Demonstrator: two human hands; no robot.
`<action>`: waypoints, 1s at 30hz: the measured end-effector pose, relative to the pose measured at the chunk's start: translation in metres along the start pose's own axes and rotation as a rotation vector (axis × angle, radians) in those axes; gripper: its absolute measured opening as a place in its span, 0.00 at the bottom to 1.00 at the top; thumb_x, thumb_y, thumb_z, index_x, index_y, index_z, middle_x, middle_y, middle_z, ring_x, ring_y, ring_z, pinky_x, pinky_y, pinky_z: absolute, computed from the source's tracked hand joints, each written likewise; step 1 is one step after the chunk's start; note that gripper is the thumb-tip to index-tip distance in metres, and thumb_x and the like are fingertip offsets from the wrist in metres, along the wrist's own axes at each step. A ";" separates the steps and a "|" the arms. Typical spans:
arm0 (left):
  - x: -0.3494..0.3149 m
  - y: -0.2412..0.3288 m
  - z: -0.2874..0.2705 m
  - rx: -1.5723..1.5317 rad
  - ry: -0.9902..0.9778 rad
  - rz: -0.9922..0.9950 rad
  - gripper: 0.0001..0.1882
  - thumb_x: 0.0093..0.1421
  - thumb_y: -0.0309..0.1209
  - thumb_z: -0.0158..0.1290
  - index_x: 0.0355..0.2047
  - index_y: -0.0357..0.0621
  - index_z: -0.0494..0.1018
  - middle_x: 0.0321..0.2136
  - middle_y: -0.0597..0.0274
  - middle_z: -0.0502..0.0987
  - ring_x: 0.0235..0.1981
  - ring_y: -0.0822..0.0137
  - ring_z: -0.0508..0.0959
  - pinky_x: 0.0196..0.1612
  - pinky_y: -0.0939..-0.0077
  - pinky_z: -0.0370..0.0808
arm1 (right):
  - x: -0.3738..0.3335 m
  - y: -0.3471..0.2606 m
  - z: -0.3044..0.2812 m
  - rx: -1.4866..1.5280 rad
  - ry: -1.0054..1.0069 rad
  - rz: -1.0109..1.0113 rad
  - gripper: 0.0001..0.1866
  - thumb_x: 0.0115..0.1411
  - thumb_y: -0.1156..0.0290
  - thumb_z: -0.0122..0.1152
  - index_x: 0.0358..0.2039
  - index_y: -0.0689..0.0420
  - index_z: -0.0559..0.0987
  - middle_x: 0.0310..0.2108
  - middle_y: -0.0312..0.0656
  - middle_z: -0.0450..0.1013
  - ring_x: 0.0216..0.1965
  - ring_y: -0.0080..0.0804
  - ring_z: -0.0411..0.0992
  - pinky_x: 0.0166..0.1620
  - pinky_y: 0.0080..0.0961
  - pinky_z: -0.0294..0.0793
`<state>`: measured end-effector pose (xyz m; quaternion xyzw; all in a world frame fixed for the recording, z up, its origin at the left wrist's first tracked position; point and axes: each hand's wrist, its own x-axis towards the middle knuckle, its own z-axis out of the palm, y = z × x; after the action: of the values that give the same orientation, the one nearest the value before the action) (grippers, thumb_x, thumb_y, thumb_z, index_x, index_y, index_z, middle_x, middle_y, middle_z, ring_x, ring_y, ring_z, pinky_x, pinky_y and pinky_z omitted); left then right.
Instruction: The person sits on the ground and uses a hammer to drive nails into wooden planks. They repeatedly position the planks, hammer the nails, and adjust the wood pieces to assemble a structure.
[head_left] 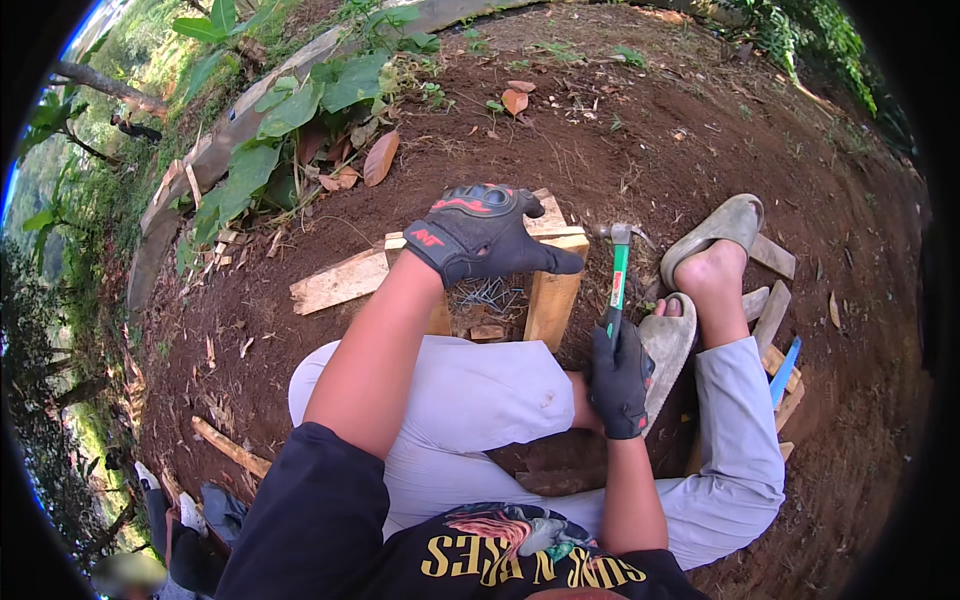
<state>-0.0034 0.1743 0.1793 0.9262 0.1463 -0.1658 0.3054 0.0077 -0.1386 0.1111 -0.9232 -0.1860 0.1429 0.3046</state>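
Note:
My left hand (pixel 490 238), in a dark glove with red marks, is over the top of a small wooden frame (pixel 553 300). Its fingers are spread, with one digit stretched to the right above the frame's top edge; whether it touches the wood I cannot tell. My right hand (pixel 620 385), gloved too, is closed round the dark grip of a claw hammer (pixel 619 268) with a green handle. The hammer's metal head points away from me, just right of the frame. Below my left hand, a pile of loose nails (pixel 487 293) lies between the frame's uprights.
A wooden board (pixel 340 281) lies left of the frame. Wood offcuts (pixel 771 315) and a blue tool (pixel 785 372) lie beyond my sandalled feet (pixel 712 265). Leafy plants (pixel 320 95) grow at the far left by a curved kerb (pixel 165 215). Another person (pixel 190 545) is at the lower left.

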 end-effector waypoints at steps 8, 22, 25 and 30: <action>0.007 0.034 0.020 0.101 -0.151 0.171 0.44 0.52 0.70 0.65 0.57 0.49 0.83 0.52 0.48 0.84 0.55 0.48 0.83 0.59 0.54 0.79 | 0.001 -0.010 -0.013 -0.080 -0.035 0.098 0.20 0.73 0.58 0.59 0.55 0.60 0.80 0.42 0.56 0.80 0.44 0.60 0.79 0.47 0.52 0.76; 0.059 -0.059 0.031 -0.052 0.002 -0.156 0.35 0.69 0.64 0.51 0.59 0.49 0.82 0.56 0.47 0.83 0.59 0.45 0.81 0.64 0.52 0.75 | 0.002 -0.010 -0.007 -0.068 -0.054 0.071 0.17 0.71 0.60 0.62 0.51 0.60 0.80 0.38 0.54 0.79 0.38 0.57 0.80 0.40 0.49 0.77; 0.061 -0.075 0.035 -0.111 -0.020 -0.210 0.34 0.71 0.62 0.47 0.62 0.51 0.81 0.60 0.48 0.81 0.63 0.46 0.79 0.67 0.53 0.73 | 0.003 -0.010 -0.005 -0.175 -0.072 -0.006 0.18 0.71 0.61 0.62 0.53 0.61 0.80 0.41 0.56 0.80 0.38 0.58 0.81 0.40 0.48 0.79; 0.077 -0.087 0.053 -0.208 -0.085 -0.306 0.35 0.70 0.61 0.49 0.66 0.51 0.78 0.62 0.50 0.81 0.67 0.49 0.77 0.71 0.57 0.69 | 0.023 0.003 0.003 -0.260 -0.042 -0.287 0.18 0.75 0.63 0.56 0.58 0.60 0.79 0.44 0.56 0.79 0.43 0.58 0.80 0.45 0.52 0.77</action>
<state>0.0220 0.2223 0.0639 0.8488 0.2886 -0.2332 0.3766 0.0284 -0.1296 0.1035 -0.9155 -0.3390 0.0919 0.1960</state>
